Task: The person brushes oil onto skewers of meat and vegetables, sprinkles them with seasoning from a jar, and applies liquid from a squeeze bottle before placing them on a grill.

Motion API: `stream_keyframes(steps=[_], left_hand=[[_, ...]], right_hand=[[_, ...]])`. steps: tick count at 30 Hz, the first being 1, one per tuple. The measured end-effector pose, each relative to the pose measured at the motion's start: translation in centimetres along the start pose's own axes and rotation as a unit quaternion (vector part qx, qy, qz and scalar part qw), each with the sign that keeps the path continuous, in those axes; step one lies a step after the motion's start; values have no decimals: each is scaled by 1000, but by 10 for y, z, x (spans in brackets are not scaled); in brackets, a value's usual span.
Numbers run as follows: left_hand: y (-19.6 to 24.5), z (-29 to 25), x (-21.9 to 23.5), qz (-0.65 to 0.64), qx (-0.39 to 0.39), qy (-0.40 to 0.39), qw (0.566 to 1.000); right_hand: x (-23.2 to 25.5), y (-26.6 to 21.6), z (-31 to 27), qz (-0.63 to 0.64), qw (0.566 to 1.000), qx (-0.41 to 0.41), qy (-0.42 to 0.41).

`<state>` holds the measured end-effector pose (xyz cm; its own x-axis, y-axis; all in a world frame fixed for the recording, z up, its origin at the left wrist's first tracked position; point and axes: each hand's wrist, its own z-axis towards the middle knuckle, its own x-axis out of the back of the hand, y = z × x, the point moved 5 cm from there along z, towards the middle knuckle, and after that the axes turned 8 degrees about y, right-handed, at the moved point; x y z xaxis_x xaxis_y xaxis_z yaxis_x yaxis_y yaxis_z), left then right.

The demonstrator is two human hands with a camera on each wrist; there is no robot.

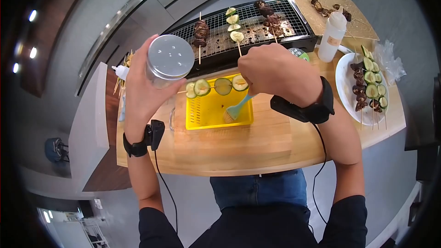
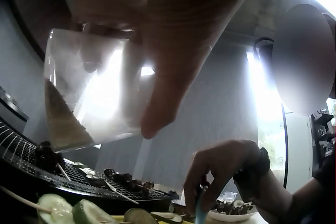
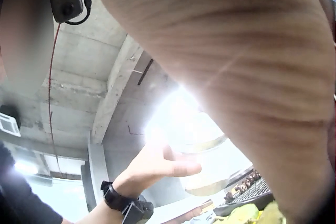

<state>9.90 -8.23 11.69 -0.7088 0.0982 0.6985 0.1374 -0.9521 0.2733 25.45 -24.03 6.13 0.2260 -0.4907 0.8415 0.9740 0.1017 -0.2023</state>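
My left hand [image 1: 143,80] grips a clear jar [image 2: 89,92] with a round grey lid [image 1: 171,56], held up left of the yellow tray [image 1: 206,118]. Some brownish powder [image 2: 63,116] lies slanted inside it. In my right hand [image 1: 275,71] is a pale blue basting brush [image 1: 239,106], gripped by its handle, its bristles down over the tray. A skewer of cucumber slices [image 1: 202,87] lies across the tray's back edge, below and between the hands; its right end is hidden behind my right hand.
Behind the tray stands a black grill [image 1: 216,59] bearing dark meat skewers [image 1: 200,33] and a cucumber skewer [image 1: 233,20]. At the right are a white squeeze bottle [image 1: 331,38], a white plate [image 1: 343,87] of skewers, and a plastic bag [image 1: 390,59]. A brown board [image 1: 363,25] lies behind.
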Motion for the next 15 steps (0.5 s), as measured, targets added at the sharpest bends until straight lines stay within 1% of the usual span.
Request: stream_keyframes(steps=[1,3,4,6,7,8,9,10,13,15], left_hand=[[-3,2,1,2,0,0,1000],[-9,8,2,71,16,3,997],[-11,10,0,72,15,3,997],[-9,12,-7,101,-47,-25,994],[-9,15,-8,101,-51,-26,993],[-11,17,-9,86,-37,-30,995],[-12,20,-10,71,-22,-35,997],[-13,25,-11,71,-26,-36,996],[-24,48,-18,112,-24,-45,992],[-40,68,-23,206,-34,-48,977]], right_hand=[[1,-2,0,10,999,26,32],[2,-2,0,19,999,21,21],[2,-2,0,26,1000,13,8],[3,-5,0,20,1000,18,10],[3,-6,0,15,1000,20,10],[1,-5,-1,15,1000,17,13],[0,-4,-1,29,998,30,50],[3,-4,-1,43,994,43,87],[5,-10,0,36,997,28,66],[5,-15,-1,42,997,37,61]])
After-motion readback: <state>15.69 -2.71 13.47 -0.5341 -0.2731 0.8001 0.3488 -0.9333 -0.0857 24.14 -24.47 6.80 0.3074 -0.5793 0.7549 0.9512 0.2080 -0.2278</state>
